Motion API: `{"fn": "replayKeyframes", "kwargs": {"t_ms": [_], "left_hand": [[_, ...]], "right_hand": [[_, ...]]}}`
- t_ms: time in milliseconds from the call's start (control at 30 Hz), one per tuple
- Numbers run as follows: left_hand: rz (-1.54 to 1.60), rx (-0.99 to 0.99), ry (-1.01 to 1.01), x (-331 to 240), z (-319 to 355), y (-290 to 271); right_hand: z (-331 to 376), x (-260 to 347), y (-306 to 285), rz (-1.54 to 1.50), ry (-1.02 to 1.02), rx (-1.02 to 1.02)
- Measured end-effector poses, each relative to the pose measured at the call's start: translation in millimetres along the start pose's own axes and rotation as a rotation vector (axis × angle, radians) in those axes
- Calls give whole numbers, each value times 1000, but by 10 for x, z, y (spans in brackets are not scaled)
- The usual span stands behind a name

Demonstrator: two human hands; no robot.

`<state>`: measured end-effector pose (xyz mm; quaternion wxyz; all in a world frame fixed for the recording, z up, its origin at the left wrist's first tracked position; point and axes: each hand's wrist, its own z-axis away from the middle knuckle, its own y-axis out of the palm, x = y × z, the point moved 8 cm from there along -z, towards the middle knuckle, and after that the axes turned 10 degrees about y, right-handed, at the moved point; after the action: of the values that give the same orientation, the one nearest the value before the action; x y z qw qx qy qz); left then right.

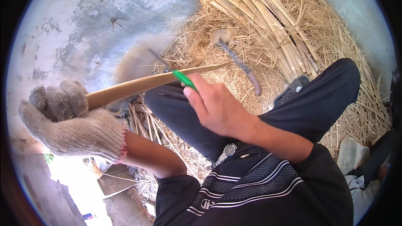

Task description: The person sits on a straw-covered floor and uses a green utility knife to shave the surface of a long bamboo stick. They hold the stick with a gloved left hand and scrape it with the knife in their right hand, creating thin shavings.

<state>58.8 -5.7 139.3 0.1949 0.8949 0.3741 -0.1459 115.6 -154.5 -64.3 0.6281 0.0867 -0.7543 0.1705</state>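
Gloved left hand (77, 127) clenched round strip's (136, 86) wide end, strip raised across straw's (190, 44) left edge; bare right hand (220, 106) grasping green-handled knife (184, 80) at strip, blade blurry; machete (240, 63) on straw, bundle (272, 21) toward straw's far edge

black shirt (276, 207): small white logo (207, 204), wording unclear | watch (229, 150): dial markings too small

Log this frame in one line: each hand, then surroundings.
left hand: gloved, grips pale strip | right hand: bare, holds green-handled tool | surroundings: long knife on straw, pile of strips
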Motion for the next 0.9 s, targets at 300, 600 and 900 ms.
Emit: {"fn": "replayKeyframes", "kwargs": {"t_ms": [300,600,900], "left_hand": [[-361,-272,22,-306,259,-123],[-445,-193,52,-358,243,-54],[-637,-90,108,-354,218,59]], "right_hand": [[267,-39,42,206,119,-10],[256,-364,-8,290,101,-93],[157,-664,45,202,145,-163]]}}
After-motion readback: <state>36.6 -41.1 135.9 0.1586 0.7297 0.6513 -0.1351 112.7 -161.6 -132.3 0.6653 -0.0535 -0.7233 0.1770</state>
